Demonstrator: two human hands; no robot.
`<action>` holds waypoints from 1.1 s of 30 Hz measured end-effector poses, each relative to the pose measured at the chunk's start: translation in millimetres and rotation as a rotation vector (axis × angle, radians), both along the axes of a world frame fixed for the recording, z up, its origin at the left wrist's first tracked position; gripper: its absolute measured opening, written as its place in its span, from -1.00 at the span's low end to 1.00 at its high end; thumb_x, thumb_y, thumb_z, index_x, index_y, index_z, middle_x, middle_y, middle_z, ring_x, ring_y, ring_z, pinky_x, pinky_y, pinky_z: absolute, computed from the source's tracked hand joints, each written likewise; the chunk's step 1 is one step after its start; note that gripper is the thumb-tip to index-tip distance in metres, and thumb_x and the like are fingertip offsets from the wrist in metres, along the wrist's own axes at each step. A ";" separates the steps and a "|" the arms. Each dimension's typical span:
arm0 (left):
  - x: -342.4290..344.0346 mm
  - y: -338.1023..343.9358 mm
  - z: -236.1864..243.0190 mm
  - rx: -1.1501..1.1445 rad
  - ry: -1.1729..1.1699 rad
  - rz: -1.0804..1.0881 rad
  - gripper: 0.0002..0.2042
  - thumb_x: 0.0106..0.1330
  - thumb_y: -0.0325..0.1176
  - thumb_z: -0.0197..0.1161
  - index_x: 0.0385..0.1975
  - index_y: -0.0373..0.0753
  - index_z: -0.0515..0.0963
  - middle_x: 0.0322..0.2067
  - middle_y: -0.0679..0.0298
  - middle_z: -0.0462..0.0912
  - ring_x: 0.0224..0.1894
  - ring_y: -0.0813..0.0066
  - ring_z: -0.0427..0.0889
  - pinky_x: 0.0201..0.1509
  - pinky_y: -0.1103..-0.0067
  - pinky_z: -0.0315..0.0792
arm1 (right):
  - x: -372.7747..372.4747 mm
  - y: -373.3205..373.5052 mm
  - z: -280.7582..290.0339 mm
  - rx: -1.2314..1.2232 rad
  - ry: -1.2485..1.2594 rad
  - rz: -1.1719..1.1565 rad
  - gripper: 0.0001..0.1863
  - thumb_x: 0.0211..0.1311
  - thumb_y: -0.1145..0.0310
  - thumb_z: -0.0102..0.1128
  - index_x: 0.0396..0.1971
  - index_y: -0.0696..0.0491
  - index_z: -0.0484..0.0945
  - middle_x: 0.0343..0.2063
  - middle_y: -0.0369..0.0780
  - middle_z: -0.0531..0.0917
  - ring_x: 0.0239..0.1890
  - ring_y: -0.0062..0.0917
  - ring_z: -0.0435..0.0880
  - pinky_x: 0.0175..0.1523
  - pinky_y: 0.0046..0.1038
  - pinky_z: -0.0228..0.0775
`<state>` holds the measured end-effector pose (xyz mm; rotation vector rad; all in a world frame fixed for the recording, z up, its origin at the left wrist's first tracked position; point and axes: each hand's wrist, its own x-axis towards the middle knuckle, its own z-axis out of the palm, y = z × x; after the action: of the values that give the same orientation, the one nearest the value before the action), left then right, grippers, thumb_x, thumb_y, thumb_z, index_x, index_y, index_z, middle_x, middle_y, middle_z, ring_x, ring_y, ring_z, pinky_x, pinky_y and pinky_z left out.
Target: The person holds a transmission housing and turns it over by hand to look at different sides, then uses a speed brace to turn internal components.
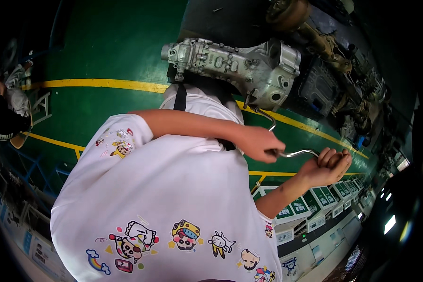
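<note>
A silver crank-shaped speed wrench (297,153) runs between both hands and up to a grey metal gearbox (230,63). My left hand (258,143) is closed around the bent middle of the wrench. My right hand (331,164) has its fingers curled at the wrench's outer end, palm partly turned up. The wrench's other end meets the lower right edge of the gearbox, close to a short protruding metal part (248,99). Whether it is seated on a bolt there is too small to tell. The gearbox lies lengthwise, its wide bell-shaped end to the right.
To the right of the gearbox sit a dark ribbed pan-like part (319,87) and a rusty axle assembly (324,44). White-framed green panels (322,197) line the lower right. Yellow lines (103,83) cross the green floor. Another person (14,98) is at the far left.
</note>
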<state>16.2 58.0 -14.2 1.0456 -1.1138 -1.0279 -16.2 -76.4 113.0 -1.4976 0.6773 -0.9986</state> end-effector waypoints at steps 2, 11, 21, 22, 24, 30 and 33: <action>14.8 0.3 -1.5 0.014 0.116 0.107 -0.81 0.16 -0.30 0.24 -0.45 -0.30 0.45 -0.63 0.18 0.54 -0.58 0.24 0.55 -0.48 0.42 0.35 | -8.9 -5.6 -2.7 0.037 -0.024 0.063 -0.77 0.40 0.35 -0.03 -0.31 0.24 0.46 -0.80 -0.45 0.00 -0.77 -0.78 -0.15 -0.65 -0.64 -0.23; 28.7 -29.3 -2.6 0.123 -0.024 0.594 -0.79 0.10 -0.28 0.29 -0.55 -0.23 0.42 -0.74 0.23 0.48 -0.65 0.19 0.52 -0.55 0.41 0.34 | -15.6 5.3 -9.2 -0.005 -0.061 0.180 -0.77 0.43 0.36 -0.06 -0.35 0.21 0.45 -0.78 -0.43 0.02 -0.74 -0.76 -0.11 -0.61 -0.62 -0.21; 40.3 -43.8 -9.8 0.067 -0.087 0.586 -0.85 -0.02 -0.43 0.26 -0.54 -0.27 0.41 -0.68 0.19 0.55 -0.60 0.16 0.56 -0.51 0.40 0.38 | -15.7 28.3 -5.2 -0.006 -0.029 0.046 -0.76 0.42 0.35 -0.06 -0.44 0.14 0.40 -0.78 -0.43 -0.01 -0.72 -0.76 -0.14 -0.58 -0.61 -0.20; 41.7 -43.8 -10.2 0.067 -0.090 0.578 -0.85 -0.02 -0.44 0.26 -0.53 -0.27 0.41 -0.67 0.20 0.57 -0.58 0.17 0.58 -0.50 0.41 0.38 | -14.1 30.4 -5.2 0.001 -0.036 0.035 -0.76 0.42 0.34 -0.06 -0.45 0.14 0.41 -0.78 -0.43 -0.02 -0.72 -0.76 -0.15 -0.58 -0.61 -0.20; 45.0 -43.0 -11.0 0.067 -0.095 0.560 -0.85 -0.04 -0.46 0.25 -0.52 -0.27 0.41 -0.64 0.22 0.60 -0.55 0.19 0.60 -0.47 0.42 0.40 | -9.0 35.9 -4.3 0.010 -0.044 0.026 -0.76 0.42 0.34 -0.05 -0.45 0.14 0.41 -0.78 -0.44 -0.02 -0.72 -0.75 -0.15 -0.57 -0.61 -0.20; 53.2 -36.7 -19.2 0.115 -0.003 0.558 -0.83 0.01 -0.46 0.24 -0.41 -0.27 0.41 -0.57 0.24 0.63 -0.48 0.23 0.61 -0.39 0.43 0.41 | 12.2 49.1 -3.7 0.076 -0.012 -0.036 -0.64 0.43 0.22 -0.05 -0.59 0.06 0.31 -0.78 -0.43 0.01 -0.71 -0.72 -0.11 -0.57 -0.59 -0.23; 58.1 -32.4 -21.4 0.077 0.032 0.563 -0.83 0.08 -0.43 0.24 -0.37 -0.26 0.42 -0.58 0.25 0.61 -0.49 0.23 0.58 -0.39 0.43 0.38 | 15.1 43.6 -5.8 -0.008 0.057 0.096 -0.55 0.48 0.09 -0.17 -0.62 0.03 0.25 -0.76 -0.41 0.04 -0.72 -0.72 -0.09 -0.58 -0.56 -0.25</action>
<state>74.3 25.5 -35.6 1.3026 -0.6923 -0.6329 -1.1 -32.8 107.2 -1.5554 0.6363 -0.8898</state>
